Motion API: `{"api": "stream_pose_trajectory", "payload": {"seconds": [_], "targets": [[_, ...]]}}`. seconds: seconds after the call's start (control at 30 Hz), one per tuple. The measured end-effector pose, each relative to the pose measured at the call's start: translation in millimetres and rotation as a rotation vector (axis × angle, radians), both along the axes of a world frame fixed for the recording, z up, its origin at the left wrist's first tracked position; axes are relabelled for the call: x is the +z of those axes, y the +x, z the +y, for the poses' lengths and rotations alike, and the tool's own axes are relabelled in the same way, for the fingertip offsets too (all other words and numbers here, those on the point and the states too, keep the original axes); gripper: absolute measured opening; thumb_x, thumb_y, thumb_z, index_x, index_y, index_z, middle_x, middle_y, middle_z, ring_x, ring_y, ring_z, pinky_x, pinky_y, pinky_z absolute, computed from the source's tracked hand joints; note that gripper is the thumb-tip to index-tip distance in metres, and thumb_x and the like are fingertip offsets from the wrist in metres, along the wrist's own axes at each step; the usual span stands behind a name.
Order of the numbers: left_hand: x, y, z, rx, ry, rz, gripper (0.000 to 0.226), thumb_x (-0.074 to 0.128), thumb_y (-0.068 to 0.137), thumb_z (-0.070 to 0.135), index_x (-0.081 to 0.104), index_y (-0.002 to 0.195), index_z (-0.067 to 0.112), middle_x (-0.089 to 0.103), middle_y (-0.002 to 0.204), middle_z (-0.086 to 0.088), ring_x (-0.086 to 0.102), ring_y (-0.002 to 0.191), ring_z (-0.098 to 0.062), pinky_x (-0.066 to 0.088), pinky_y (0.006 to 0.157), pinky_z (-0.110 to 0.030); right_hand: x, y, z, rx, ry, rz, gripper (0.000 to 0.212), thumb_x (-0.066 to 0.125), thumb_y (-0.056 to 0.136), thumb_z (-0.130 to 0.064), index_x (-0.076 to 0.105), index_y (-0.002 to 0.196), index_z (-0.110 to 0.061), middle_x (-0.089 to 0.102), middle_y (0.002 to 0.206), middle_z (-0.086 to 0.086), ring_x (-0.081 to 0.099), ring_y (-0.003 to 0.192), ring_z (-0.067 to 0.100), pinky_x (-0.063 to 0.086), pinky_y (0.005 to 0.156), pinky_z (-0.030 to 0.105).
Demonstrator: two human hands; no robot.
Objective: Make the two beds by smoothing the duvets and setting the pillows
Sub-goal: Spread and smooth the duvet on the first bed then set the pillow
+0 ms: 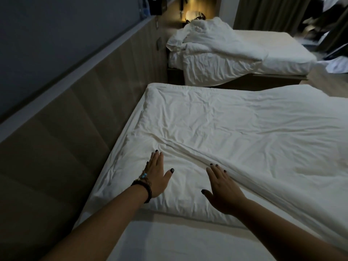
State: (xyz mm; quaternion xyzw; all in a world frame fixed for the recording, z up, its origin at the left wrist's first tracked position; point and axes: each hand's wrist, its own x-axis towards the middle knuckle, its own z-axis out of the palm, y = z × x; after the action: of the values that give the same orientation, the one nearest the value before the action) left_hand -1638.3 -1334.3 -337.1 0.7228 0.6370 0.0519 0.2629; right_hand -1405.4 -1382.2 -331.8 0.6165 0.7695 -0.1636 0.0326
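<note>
A white pillow lies at the head of the near bed, close to the wooden headboard panel. My left hand rests flat on it with fingers straight. My right hand lies flat on the pillow's right side, fingertips at the edge of the white duvet, which is spread over the near bed with wrinkles. On the far bed, a second white duvet is bunched in a heap at the head end and hangs over the side. No pillow shows there.
A wood headboard panel runs along the left wall with a ledge holding a water bottle. A lit lamp glows beyond the far bed. Curtains and dark clutter stand at the back right. A narrow floor gap separates the beds.
</note>
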Motion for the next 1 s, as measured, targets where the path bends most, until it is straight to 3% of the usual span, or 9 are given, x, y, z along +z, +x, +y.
{"api": "stream_pose_trajectory", "payload": {"seconds": [0.3, 0.53, 0.8, 1.0], "targets": [[12, 67, -6, -0.041, 0.03, -0.005, 0.074, 0.032, 0.099, 0.046, -0.006, 0.151, 0.01, -0.016, 0.159, -0.003, -0.016, 0.145, -0.015, -0.002, 0.12, -0.033, 14, 62, -10, -0.06, 0.047, 0.016, 0.076, 0.044, 0.098, -0.044, 0.004, 0.153, -0.009, -0.002, 0.161, 0.011, -0.003, 0.149, 0.027, 0.003, 0.119, 0.038], [23, 169, -23, 0.041, 0.09, 0.049, 0.072, 0.032, 0.1, 0.043, -0.006, 0.151, 0.009, -0.015, 0.159, -0.003, -0.016, 0.145, -0.016, -0.004, 0.119, -0.031, 16, 167, -15, 0.004, 0.099, 0.054, 0.075, 0.046, 0.097, -0.043, 0.006, 0.152, -0.01, 0.002, 0.161, 0.009, -0.001, 0.149, 0.025, 0.004, 0.12, 0.036], [13, 321, -87, 0.139, -0.013, 0.035, 0.072, 0.032, 0.1, 0.043, -0.006, 0.151, 0.01, -0.015, 0.159, -0.001, -0.015, 0.146, -0.015, -0.001, 0.119, -0.032, 3, 322, -62, 0.015, -0.043, 0.078, 0.077, 0.046, 0.098, -0.042, 0.003, 0.153, -0.01, -0.001, 0.161, 0.01, -0.003, 0.149, 0.026, 0.004, 0.12, 0.037], [5, 386, -107, 0.128, -0.059, 0.056, 0.073, 0.033, 0.1, 0.043, -0.005, 0.151, 0.009, -0.014, 0.159, -0.003, -0.014, 0.146, -0.015, 0.0, 0.12, -0.033, -6, 385, -86, 0.009, -0.086, 0.104, 0.078, 0.047, 0.097, -0.042, 0.003, 0.153, -0.008, 0.0, 0.161, 0.011, -0.002, 0.149, 0.027, 0.006, 0.12, 0.038]]}}
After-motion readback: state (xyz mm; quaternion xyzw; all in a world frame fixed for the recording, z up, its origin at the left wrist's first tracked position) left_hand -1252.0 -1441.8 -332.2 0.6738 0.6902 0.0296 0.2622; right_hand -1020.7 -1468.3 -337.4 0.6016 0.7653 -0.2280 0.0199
